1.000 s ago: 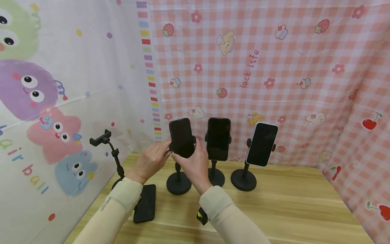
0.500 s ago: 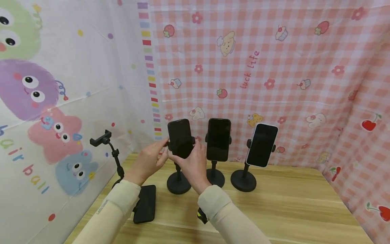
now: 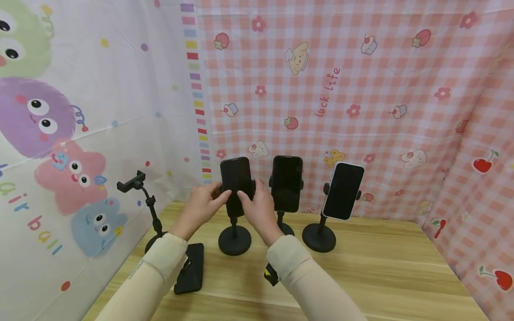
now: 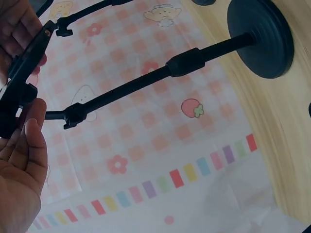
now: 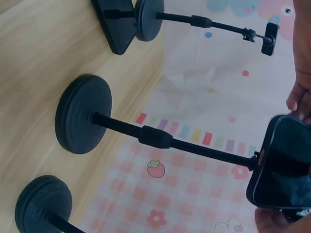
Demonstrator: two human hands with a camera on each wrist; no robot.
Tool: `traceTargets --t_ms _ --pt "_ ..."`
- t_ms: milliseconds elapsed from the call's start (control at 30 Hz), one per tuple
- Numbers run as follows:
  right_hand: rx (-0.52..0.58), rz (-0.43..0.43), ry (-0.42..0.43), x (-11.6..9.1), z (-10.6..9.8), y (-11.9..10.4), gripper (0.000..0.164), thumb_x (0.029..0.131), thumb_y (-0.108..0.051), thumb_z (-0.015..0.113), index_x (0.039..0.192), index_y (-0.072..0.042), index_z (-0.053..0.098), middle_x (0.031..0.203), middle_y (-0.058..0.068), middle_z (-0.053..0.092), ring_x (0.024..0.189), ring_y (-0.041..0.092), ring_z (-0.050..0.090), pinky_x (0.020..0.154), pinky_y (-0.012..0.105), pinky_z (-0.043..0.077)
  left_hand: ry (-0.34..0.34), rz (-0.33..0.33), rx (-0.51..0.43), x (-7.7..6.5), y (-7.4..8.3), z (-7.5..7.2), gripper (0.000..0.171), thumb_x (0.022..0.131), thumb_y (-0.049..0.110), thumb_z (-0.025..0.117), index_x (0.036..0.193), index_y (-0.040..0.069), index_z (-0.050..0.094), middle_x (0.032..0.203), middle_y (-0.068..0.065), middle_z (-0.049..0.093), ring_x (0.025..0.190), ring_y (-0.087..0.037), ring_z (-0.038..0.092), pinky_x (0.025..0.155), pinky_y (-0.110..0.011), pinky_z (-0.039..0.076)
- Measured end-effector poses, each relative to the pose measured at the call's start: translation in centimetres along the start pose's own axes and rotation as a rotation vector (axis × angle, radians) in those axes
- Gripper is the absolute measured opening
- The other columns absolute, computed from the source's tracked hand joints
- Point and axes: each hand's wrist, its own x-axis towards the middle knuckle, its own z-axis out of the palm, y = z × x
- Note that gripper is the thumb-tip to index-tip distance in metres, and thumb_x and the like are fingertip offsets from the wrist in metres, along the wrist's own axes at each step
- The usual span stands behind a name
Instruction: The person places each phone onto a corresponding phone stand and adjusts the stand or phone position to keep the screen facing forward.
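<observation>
A black smartphone (image 3: pixel 237 171) sits upright in the clamp of a black phone stand (image 3: pixel 234 240), its dark screen facing me. My left hand (image 3: pixel 201 207) grips it from the left, thumb over the screen's edge and fingers by the clamp. From the other side my right hand (image 3: pixel 260 209) holds it, with the thumb on the screen's lower right part and the fingers behind. The left wrist view shows the stand's pole (image 4: pixel 131 87) running from the round base to the clamp between both hands. In the right wrist view the phone's lower end (image 5: pixel 279 165) is near.
Two more stands to the right carry a black phone (image 3: pixel 287 183) and a white-edged phone (image 3: pixel 344 191). At left is a stand with a bare clamp (image 3: pixel 131 181). Another black phone (image 3: pixel 192 269) lies on the wooden table (image 3: pixel 373 267), partly behind my left sleeve. Printed cloths hang behind.
Both thumbs have moved up onto the front of the phone; before, the right thumb lay along its lower edge. The left hand has shifted inward. The phone straightened slightly.
</observation>
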Motion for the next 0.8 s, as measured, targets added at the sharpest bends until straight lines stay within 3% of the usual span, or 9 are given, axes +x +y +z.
traceTargets --t_ms 167,433,600,800 --pt "0.039 0.001 -0.013 0.6 -0.2 0.2 0.047 0.100 -0.023 0.062 0.142 -0.005 0.051 0.130 0.016 0.058 0.114 0.032 0.061 0.093 0.046 0.050 -0.019 -0.029 -0.019 0.2 -0.4 0.0 0.024 0.101 0.025 0.060 0.084 0.009 0.055 0.066 -0.002 0.051 0.056 -0.017 0.045 0.053 -0.031 0.038" --pt "0.065 0.045 -0.020 0.7 0.1 -0.1 0.044 0.099 -0.026 0.063 0.139 -0.008 0.056 0.128 0.011 0.058 0.111 0.028 0.061 0.092 0.044 0.051 -0.035 -0.056 -0.019 0.3 -1.0 0.1 0.021 0.103 0.023 0.056 0.100 0.002 0.059 0.073 -0.005 0.055 0.061 -0.019 0.050 0.058 -0.034 0.043" --pt "0.077 0.045 -0.008 0.7 0.2 -0.2 0.040 0.098 -0.025 0.065 0.134 -0.008 0.059 0.119 0.010 0.061 0.104 0.026 0.062 0.088 0.042 0.053 -0.031 -0.065 -0.001 0.4 -1.1 0.1 0.033 0.104 0.021 0.055 0.122 -0.006 0.058 0.088 -0.013 0.064 0.079 -0.029 0.063 0.073 -0.046 0.052" --pt "0.064 0.034 0.007 0.8 0.4 -0.3 0.038 0.097 -0.024 0.067 0.131 -0.008 0.061 0.117 0.009 0.061 0.101 0.025 0.061 0.086 0.041 0.054 -0.034 -0.066 0.010 0.6 -1.5 0.1 0.040 0.104 0.022 0.054 0.131 -0.008 0.055 0.101 -0.020 0.067 0.091 -0.035 0.065 0.082 -0.051 0.052"
